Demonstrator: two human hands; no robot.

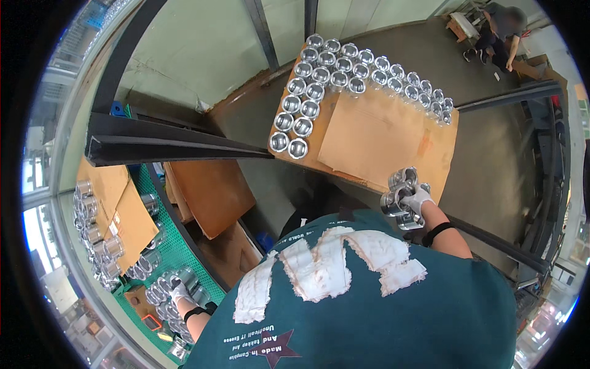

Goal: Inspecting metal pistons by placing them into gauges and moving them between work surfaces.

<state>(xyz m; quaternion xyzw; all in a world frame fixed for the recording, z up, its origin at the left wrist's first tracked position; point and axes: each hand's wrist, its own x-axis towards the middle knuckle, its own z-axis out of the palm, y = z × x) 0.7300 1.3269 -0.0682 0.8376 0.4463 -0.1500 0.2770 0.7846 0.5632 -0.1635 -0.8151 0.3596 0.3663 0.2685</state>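
My right hand (418,198), in a white glove, is closed on a cluster of several shiny metal pistons (402,177), held beside the near right corner of a cardboard-topped table (375,132). Over to the left, my gloved left hand (179,291) has its fingers curled on a piston in a heap of pistons (161,295) on a green perforated bench (212,284). Its fingertips are small and partly hidden among the metal. More pistons (338,80) stand in rows along the table's far and left sides.
A black metal post (178,144) runs between bench and table. More pistons (101,246) lie around a cardboard sheet (138,230) on the bench. Brown boards (209,190) lean below. A black rail (498,246) is at right; a seated person (501,37) is far off.
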